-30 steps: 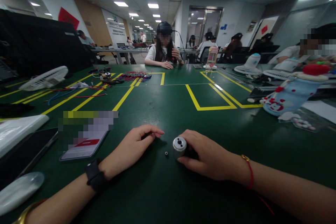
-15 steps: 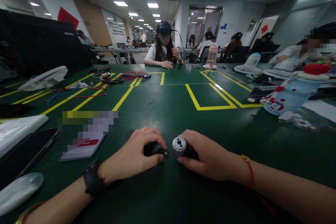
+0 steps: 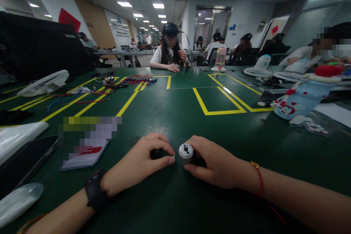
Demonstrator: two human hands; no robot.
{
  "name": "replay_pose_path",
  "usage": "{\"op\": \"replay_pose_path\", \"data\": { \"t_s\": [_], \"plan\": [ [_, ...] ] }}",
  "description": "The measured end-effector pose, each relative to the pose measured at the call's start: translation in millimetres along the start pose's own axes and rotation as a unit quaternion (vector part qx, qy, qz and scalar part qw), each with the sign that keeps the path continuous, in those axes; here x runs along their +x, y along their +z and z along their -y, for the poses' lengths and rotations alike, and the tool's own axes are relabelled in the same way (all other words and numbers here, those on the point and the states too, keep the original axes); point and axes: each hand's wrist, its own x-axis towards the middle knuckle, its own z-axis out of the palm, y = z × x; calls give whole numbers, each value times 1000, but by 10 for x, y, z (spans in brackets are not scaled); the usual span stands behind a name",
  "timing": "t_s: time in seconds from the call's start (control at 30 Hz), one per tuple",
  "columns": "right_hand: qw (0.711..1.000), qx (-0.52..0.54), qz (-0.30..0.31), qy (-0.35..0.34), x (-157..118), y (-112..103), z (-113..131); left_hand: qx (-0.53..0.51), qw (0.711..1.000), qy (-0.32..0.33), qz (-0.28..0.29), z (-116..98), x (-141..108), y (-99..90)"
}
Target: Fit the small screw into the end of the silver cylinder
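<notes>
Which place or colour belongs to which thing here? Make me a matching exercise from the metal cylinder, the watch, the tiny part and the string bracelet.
Things:
1. metal cylinder
2. watch
3. tiny part
4. string bracelet

Places and colours:
A. between thumb and fingertip of the left hand
B. mostly red
C. in the grip of the right hand
D. black

Right pairs: 1-C, 2-D, 3-A, 4-B

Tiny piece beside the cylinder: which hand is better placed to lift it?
Probably the left hand: its thumb and forefinger are at the tiny piece, while the right hand holds the cylinder.
</notes>
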Motion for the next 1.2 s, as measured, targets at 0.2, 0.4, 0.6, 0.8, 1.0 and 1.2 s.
{"op": "replay_pose_path", "data": {
  "t_s": [0.2,0.4,0.6,0.8,1.0,1.2],
  "plan": [
    [1000,-11,0,-2,9,1,0,-63,993,11,-97,-184,21,17],
    [1000,-18,-10,-15,16,11,-3,-83,989,16,-118,-232,61,88],
    [999,-29,-14,-20,8,29,-19,-106,989,1,-101,-233,69,107],
    [1000,-26,-10,-15,1,24,-17,-100,992,2,-83,-235,73,110],
    [1000,-18,-7,-20,2,25,-19,-90,994,-5,-64,-260,71,90],
    [999,-17,-11,-26,9,13,-11,-82,995,0,-58,-284,44,70]
  ]
}}
